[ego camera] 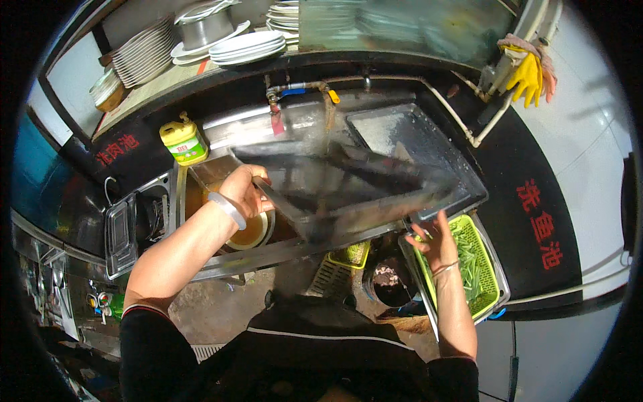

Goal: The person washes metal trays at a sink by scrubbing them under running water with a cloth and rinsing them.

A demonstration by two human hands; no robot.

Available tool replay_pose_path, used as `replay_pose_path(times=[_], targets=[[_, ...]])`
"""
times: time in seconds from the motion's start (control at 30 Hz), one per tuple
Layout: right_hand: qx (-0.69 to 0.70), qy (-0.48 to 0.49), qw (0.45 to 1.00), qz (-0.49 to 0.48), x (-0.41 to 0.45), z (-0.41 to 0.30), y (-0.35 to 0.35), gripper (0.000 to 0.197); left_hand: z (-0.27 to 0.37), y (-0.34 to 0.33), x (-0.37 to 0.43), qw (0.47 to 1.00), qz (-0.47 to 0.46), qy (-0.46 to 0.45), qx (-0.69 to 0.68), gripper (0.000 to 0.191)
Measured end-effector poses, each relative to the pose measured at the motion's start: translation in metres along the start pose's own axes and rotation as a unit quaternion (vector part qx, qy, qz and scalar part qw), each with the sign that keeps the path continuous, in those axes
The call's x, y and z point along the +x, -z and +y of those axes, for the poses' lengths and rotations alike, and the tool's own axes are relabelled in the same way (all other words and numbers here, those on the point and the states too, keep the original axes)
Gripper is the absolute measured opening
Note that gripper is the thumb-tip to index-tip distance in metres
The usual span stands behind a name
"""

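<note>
My left hand (247,193) grips the left edge of a dark rectangular metal tray (351,201), which is tilted and blurred over the steel sink. By the tray's right end, my right hand (438,238) has its fingers spread, and I see nothing held in it. Another dark tray (442,151) lies flat behind, wet and with a whitish patch. A tap with a blue lever (293,92) stands at the back wall above the sink. Under the left wrist, a round bowl (249,235) of yellowish liquid sits in the sink.
A yellow detergent jug (184,142) stands at the back left. Green leafy stalks fill a lime-green basket (495,296) at right. White plates (247,47) are stacked on the shelf. Yellow rubber gloves (527,78) hang from a pipe. A dark bucket (369,284) is below the sink edge.
</note>
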State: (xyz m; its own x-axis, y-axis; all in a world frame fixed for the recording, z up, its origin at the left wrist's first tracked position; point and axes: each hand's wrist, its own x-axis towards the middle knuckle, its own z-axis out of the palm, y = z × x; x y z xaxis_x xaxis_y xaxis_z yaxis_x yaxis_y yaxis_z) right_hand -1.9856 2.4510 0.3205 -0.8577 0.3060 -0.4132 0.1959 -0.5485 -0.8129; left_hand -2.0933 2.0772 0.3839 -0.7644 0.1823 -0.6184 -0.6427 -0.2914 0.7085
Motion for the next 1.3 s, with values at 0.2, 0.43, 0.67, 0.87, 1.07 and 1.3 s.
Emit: replay_pose_path(times=[0.2,0.43,0.67,0.87,1.07,1.3], targets=[[0.016,0.162,0.975,-0.148,-0.024,-0.061,-0.066,0.074,-0.029,-0.026,-0.045,0.974,-0.042,-0.008,-0.224,0.016],[-0.055,0.259,0.957,-0.120,-0.032,-0.104,-0.102,0.052,-0.068,-0.049,-0.029,0.933,-0.242,0.020,-0.267,0.013],[-0.151,0.244,0.950,-0.121,-0.065,-0.130,-0.094,0.048,-0.166,-0.091,0.047,0.895,-0.300,0.097,-0.317,0.022],[-0.265,0.226,0.937,0.007,-0.056,-0.113,-0.043,0.049,-0.169,-0.088,0.046,0.821,-0.329,0.143,-0.443,0.023],[-0.213,0.112,0.966,-0.093,-0.006,-0.097,-0.014,0.056,-0.130,0.055,0.120,0.894,-0.127,-0.032,-0.429,0.026],[-0.320,0.076,0.928,-0.175,0.175,0.038,-0.026,0.055,-0.138,0.186,0.075,0.935,0.115,-0.102,-0.320,0.013]])
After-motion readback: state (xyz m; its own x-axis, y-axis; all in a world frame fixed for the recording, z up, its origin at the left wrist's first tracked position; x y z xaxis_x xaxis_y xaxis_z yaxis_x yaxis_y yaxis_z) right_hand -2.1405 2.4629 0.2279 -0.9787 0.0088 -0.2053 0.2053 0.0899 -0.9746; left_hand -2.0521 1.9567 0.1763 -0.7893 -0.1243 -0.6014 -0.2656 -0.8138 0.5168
